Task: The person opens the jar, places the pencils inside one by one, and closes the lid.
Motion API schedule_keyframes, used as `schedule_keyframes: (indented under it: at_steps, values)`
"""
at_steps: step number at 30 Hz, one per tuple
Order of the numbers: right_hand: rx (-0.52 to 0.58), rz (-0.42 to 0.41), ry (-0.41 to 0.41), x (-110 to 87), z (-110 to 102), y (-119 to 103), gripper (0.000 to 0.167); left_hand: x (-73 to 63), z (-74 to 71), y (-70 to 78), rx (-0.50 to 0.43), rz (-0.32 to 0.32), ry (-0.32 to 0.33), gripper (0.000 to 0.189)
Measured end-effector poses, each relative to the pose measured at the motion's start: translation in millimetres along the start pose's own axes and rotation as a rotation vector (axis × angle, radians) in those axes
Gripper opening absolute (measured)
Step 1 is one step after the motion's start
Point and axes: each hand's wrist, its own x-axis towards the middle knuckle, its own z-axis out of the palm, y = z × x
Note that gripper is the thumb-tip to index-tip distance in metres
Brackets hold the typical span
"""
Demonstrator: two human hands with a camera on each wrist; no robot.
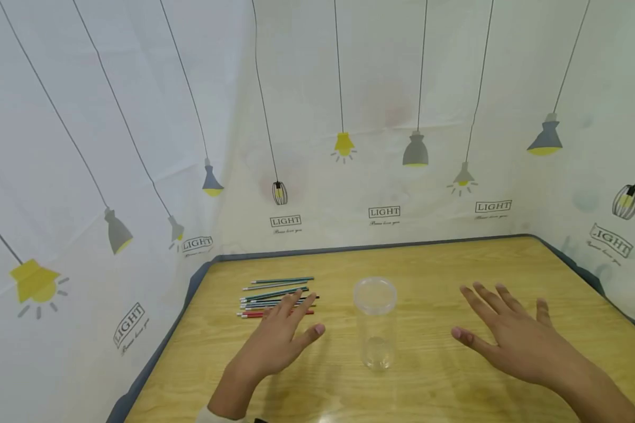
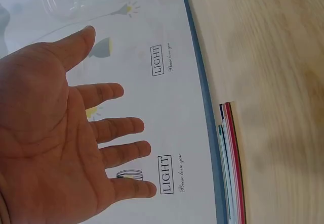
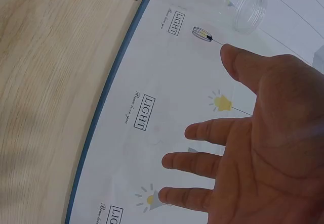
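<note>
Right hand point(image 1: 518, 341), left hand point(image 1: 280, 338): fingers spread apart | wooden table point(image 1: 428, 388); lamp-print sheet point(image 1: 307, 76) behind | left hand partly hides white-tipped dark and red pencils point(image 1: 274, 294), left of jar point(image 1: 378, 332) | jar transparent, cylindrical, upright between hands

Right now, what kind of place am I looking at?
Perhaps a little indoor workspace set up for a tabletop activity. There's a wooden table, with white sheets printed with hanging lamps around it, and pencils lying near a clear container.

Upright jar point(image 1: 377, 326), probably plastic, near pencils point(image 1: 273, 294)
</note>
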Motion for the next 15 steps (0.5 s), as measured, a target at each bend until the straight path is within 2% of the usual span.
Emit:
schedule_keyframes:
  at_steps: [6,15]
  values:
    - [0.008,-0.003,-0.001,0.6,-1,-2,0.087,5.0,6.2,-2.6,-0.083,0.018,-0.022,0.073]
    - [0.002,-0.042,0.041,3.4,-1,-10,0.088,20.8,24.1,-8.8,-0.278,0.085,-0.125,0.077]
